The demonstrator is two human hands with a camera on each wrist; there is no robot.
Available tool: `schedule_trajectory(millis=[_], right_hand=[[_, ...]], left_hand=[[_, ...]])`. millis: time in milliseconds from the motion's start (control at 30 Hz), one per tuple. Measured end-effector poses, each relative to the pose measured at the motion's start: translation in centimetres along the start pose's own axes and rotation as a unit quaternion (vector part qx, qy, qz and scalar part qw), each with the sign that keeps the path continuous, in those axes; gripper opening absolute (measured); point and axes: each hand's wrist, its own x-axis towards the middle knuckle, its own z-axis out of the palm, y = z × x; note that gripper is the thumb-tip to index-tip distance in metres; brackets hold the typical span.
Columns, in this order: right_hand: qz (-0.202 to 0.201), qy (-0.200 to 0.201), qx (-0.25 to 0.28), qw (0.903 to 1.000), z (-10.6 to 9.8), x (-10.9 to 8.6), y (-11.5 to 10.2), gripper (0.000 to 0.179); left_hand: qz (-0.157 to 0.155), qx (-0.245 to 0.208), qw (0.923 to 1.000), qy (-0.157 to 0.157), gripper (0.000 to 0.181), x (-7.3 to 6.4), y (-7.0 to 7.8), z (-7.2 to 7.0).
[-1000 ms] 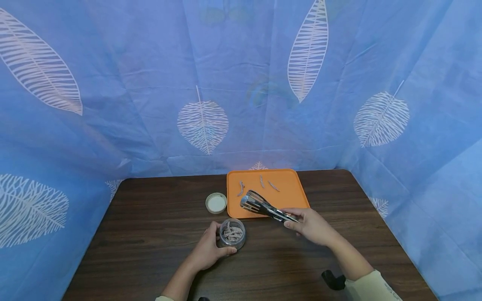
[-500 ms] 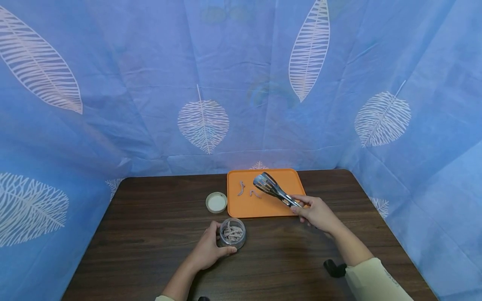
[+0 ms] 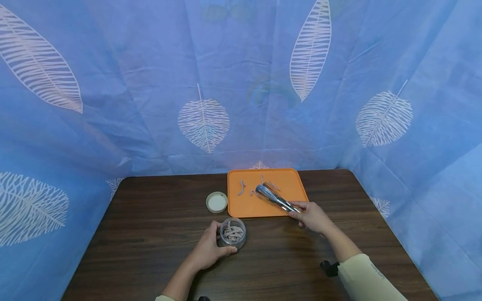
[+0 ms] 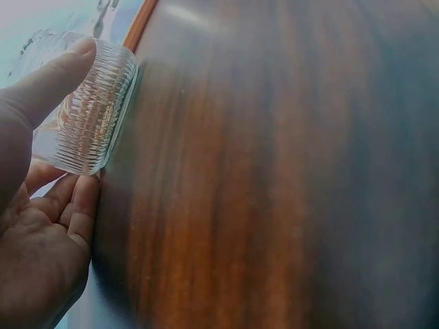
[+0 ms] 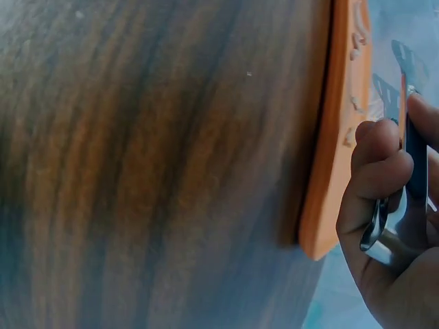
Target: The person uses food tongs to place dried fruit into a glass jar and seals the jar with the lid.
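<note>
My left hand grips a clear jar, thumb on the near side, fingers round the left. Greyish dried strips lie inside it. The left wrist view shows the jar's ribbed wall under my thumb. My right hand holds metal tongs over an orange tray, pointing away and left. Several similar strips lie on the tray, some partly hidden by the tongs. Whether the tongs' ends pinch a strip is too small to tell. In the right wrist view, my fingers curl round the tongs' handle.
A round lid lies on the dark wooden table, left of the tray and behind the jar. Behind the table hangs a blue cloth with white leaf patterns. A black object is by my right sleeve.
The tongs swing from the tray's front left toward its right and back, then dip slightly left over the tray. A strip formerly behind them comes into view. My left hand keeps the jar still.
</note>
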Motion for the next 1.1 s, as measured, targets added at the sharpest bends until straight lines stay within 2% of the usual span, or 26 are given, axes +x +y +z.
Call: schedule_trajectory(millis=[167,333,700,900,1100], right_hand=[[0.002,0.007,-0.032,0.9995,0.7,0.5,0.1,0.049],[0.012,0.024,-0.086,0.9959,1.1,0.6,-0.2,0.047],[-0.016,0.073,-0.189,0.9790,1.6,0.8,-0.2,0.043],[-0.038,0.098,-0.214,0.9712,1.9,0.7,0.1,0.039],[-0.038,0.108,-0.208,0.9715,2.0,0.7,0.3,0.037]], left_hand=[[-0.002,0.005,1.0000,0.000,0.074,0.0,0.0,0.0],[-0.006,0.004,1.0000,0.000,0.074,0.0,0.0,-0.1],[-0.002,0.005,1.0000,0.001,0.074,0.0,-0.1,-0.1],[0.001,0.002,1.0000,-0.001,0.073,0.0,-0.2,-0.1],[0.000,0.007,1.0000,0.000,0.074,0.0,-0.1,-0.2]])
